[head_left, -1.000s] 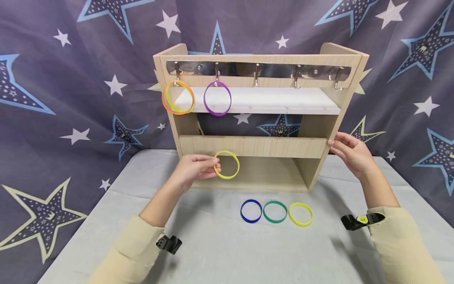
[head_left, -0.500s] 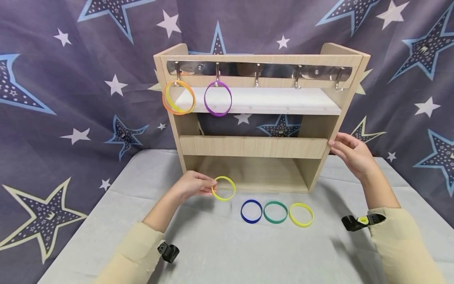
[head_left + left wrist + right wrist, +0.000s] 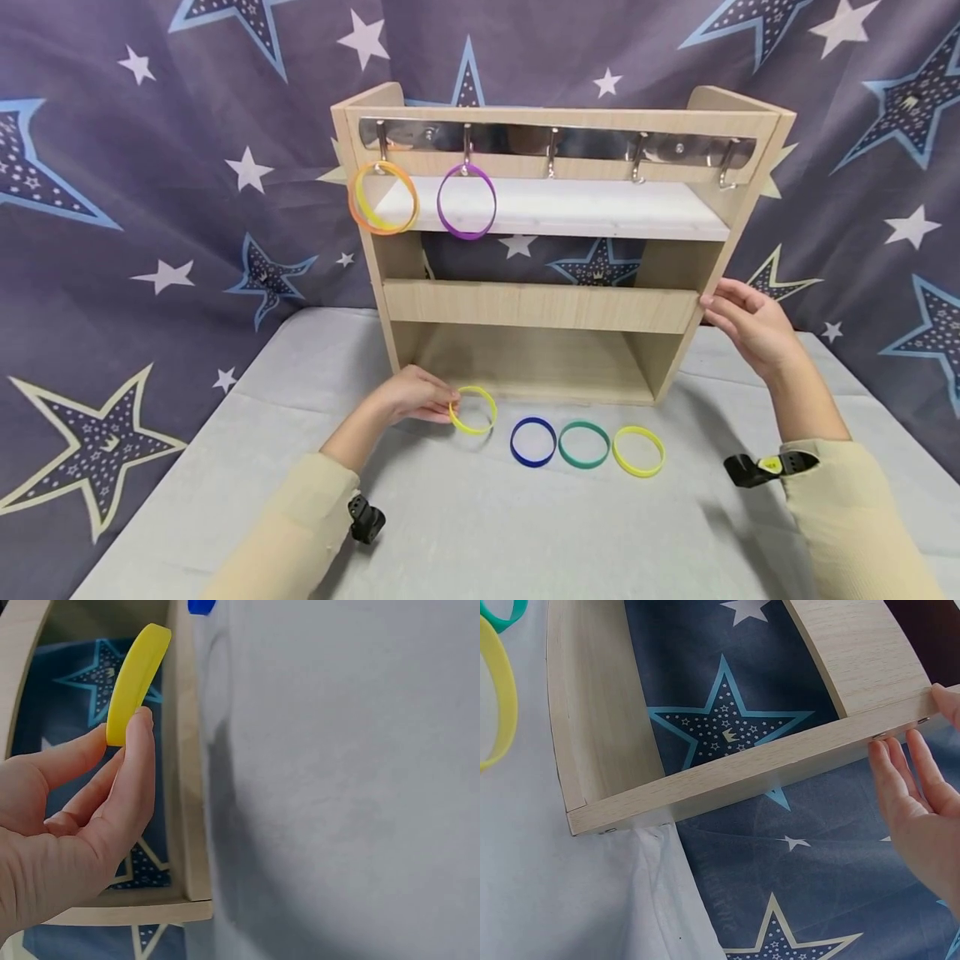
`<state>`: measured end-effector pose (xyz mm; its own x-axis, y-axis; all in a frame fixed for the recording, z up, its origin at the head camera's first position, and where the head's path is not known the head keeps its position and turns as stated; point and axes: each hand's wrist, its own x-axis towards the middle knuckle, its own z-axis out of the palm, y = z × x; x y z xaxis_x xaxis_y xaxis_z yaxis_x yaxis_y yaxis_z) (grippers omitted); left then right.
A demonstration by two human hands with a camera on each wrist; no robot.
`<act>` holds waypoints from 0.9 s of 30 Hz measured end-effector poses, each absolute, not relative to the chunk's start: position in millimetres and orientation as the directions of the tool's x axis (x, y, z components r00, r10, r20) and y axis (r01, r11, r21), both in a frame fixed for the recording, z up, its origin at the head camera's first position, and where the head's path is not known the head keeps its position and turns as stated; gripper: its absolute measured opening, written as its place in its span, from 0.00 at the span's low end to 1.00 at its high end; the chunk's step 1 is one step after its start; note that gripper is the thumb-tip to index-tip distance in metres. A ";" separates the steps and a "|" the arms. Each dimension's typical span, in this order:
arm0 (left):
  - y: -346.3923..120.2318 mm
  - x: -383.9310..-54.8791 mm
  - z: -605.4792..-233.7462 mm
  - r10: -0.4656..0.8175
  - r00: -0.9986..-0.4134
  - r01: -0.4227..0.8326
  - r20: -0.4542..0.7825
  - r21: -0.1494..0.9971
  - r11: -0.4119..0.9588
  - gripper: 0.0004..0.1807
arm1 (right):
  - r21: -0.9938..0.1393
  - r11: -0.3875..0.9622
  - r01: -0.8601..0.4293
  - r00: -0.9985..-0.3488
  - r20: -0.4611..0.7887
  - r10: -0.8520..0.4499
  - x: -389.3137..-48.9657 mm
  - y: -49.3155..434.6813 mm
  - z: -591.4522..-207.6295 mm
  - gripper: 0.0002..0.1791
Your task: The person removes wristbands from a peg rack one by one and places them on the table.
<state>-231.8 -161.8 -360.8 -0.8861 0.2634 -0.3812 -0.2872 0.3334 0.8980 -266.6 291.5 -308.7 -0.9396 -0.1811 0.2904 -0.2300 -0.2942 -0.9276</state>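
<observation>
My left hand [image 3: 422, 393] pinches a yellow silicone wristband [image 3: 492, 414] between thumb and fingertips, low by the bottom front of the wooden shelf unit [image 3: 540, 307]. In the left wrist view the yellow wristband [image 3: 139, 682] stands up on edge from the fingertips. My right hand [image 3: 752, 327] rests on the unit's right side panel. In the right wrist view, straight fingers touch the panel's outer face [image 3: 780, 776] and the thumb lies on its front edge. A blue wristband [image 3: 513, 450], a green wristband [image 3: 561, 450] and another yellow wristband [image 3: 617, 454] lie in a row on the table.
A metal rail [image 3: 517, 139] with several hooks runs across the unit's top. An orange wristband [image 3: 352, 208] and a yellow one hang from the leftmost hook, a purple wristband [image 3: 442, 215] from the one beside it. A grey cloth [image 3: 570, 533] covers the table.
My left hand has lowered the yellow wristband from in front of the unit's lower opening to near the table, left of the blue one. The right hand keeps its place on the side panel.
</observation>
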 end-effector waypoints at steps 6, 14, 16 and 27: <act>-155.8 -232.6 -368.2 0.268 -0.873 -0.304 -0.408 0.884 0.356 0.15 | -0.931 -0.291 -0.222 -0.942 0.281 -0.182 -265.1 293.0 -309.3 0.15; -146.8 -230.4 -371.7 0.259 -0.865 -0.317 -0.429 0.869 0.381 0.14 | -0.931 -0.273 -0.241 -0.936 0.297 -0.188 -266.9 292.8 -308.9 0.15; -145.4 -230.4 -371.6 0.254 -0.862 -0.328 -0.439 0.865 0.381 0.14 | -0.933 -0.266 -0.243 -0.937 0.297 -0.187 -267.1 292.9 -308.7 0.15; -141.6 -226.6 -371.9 0.276 -0.843 -0.325 -0.462 0.846 0.422 0.13 | -0.935 -0.261 -0.242 -0.936 0.296 -0.191 -266.7 292.6 -307.6 0.15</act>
